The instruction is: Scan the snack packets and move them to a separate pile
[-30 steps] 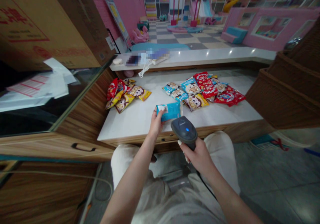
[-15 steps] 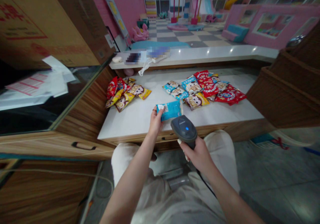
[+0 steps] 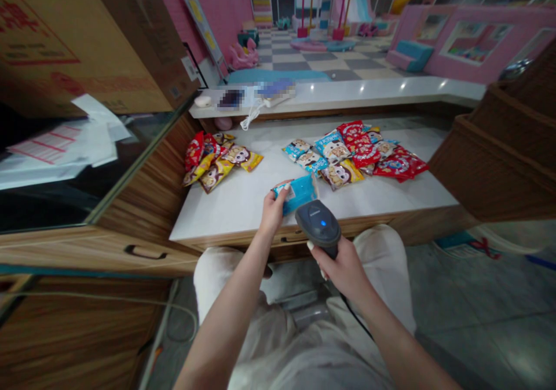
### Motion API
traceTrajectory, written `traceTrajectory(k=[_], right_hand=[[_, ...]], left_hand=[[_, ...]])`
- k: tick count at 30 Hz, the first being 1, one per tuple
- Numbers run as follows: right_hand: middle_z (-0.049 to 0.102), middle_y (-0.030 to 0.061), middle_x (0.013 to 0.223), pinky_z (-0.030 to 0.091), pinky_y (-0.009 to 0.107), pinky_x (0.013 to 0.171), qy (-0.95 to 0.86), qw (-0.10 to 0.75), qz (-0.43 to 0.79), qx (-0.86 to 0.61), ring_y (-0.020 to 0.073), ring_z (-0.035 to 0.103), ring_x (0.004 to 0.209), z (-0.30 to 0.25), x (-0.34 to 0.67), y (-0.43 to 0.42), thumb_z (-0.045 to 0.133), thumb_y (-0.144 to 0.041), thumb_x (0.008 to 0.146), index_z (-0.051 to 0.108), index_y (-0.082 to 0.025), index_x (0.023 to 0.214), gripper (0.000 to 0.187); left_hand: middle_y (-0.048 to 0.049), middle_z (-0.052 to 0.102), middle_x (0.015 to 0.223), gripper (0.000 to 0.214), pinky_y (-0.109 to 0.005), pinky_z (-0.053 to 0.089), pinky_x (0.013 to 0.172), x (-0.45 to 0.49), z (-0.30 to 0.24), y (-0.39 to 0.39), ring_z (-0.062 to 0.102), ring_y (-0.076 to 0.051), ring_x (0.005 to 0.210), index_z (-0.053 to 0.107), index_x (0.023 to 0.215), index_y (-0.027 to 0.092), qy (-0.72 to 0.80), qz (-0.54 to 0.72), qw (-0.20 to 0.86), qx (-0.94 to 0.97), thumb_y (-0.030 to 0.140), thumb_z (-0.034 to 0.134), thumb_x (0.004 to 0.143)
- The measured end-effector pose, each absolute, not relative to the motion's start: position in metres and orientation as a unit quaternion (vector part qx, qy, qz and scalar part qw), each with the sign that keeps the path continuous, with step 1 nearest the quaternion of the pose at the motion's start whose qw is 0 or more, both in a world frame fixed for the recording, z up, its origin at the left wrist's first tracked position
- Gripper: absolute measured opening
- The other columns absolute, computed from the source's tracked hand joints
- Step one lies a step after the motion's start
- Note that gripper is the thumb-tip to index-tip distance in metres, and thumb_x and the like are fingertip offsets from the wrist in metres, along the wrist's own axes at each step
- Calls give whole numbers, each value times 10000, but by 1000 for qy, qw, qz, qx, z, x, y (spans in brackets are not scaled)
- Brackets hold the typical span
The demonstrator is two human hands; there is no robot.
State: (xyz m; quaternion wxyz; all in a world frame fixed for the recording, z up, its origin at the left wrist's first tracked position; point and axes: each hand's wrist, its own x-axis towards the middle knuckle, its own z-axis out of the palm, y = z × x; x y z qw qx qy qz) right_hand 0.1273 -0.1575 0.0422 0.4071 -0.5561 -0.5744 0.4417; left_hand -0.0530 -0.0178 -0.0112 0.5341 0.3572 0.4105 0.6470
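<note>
My left hand point(image 3: 273, 207) is closed on the left end of a blue snack packet point(image 3: 303, 193), thumb on top, above the front part of the white counter point(image 3: 221, 213). In my right hand point(image 3: 343, 262) is a dark grey barcode scanner point(image 3: 319, 223) with a lit blue light; its head is close to the packet's lower right edge. Beyond the packet lies a pile of blue, red and yellow snack packets point(image 3: 362, 152). Another group of red and yellow packets point(image 3: 221, 161) rests at the counter's left.
A cardboard box point(image 3: 95, 42) and loose papers point(image 3: 65, 144) sit on the dark glass top at left. Brown woven baskets point(image 3: 495, 164) stand at right. A raised white ledge point(image 3: 347, 93) runs behind the counter, bearing a white cable point(image 3: 251, 115). A drawer handle point(image 3: 145, 252) juts out at lower left.
My left hand has shifted slightly right and tilted the blue packet, its right end now higher. The scanner has barely moved.
</note>
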Motion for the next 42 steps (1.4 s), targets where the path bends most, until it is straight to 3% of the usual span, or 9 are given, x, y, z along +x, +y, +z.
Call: traceTrajectory(k=[7, 16, 22, 30, 36, 42], right_hand=[[569, -37, 447, 455, 287, 459, -583, 401, 433, -559, 229, 630, 432, 42, 126, -157, 693, -453, 882, 603, -295, 756, 222], [577, -27, 471, 455, 294, 479, -584, 397, 433, -561, 246, 657, 484, 43, 126, -154, 677, -482, 870, 603, -290, 770, 229], [587, -24, 478, 461, 293, 476, -585, 394, 430, -564, 226, 624, 453, 43, 126, -155, 681, -485, 867, 606, -288, 763, 235], [587, -29, 474, 458, 295, 482, -583, 389, 439, -561, 223, 617, 441, 44, 124, -156, 686, -492, 881, 610, -288, 769, 245], [573, -29, 458, 457, 297, 488, -585, 388, 432, -565, 236, 631, 456, 43, 124, -156, 679, -494, 874, 611, -286, 772, 242], [590, -26, 491, 458, 297, 489, -585, 392, 432, -564, 222, 610, 448, 41, 123, -156, 680, -484, 872, 614, -280, 786, 231]], left_hand=[[-84, 869, 1069, 536, -388, 602, 1034, -51, -12, -16, 787, -288, 1127, 868, 1114, 183, 394, 657, 547, 339, 620, 919, 808], [-50, 839, 1066, 600, -289, 568, 851, -57, -25, -11, 733, -193, 923, 847, 1161, 195, 429, 643, 518, 368, 532, 1023, 697], [-23, 809, 897, 564, -295, 562, 805, -55, -25, -11, 703, -170, 798, 844, 1053, 178, 438, 651, 526, 329, 591, 1002, 704], [-31, 842, 932, 517, -315, 577, 880, -53, -22, -11, 751, -199, 884, 853, 992, 185, 432, 675, 525, 287, 537, 1021, 654], [18, 735, 706, 451, -258, 504, 657, -52, -19, -13, 642, -135, 636, 758, 774, 184, 436, 670, 533, 276, 549, 1011, 690], [20, 756, 719, 388, -257, 523, 678, -53, -23, -11, 669, -146, 662, 776, 788, 191, 433, 685, 528, 254, 519, 973, 729]])
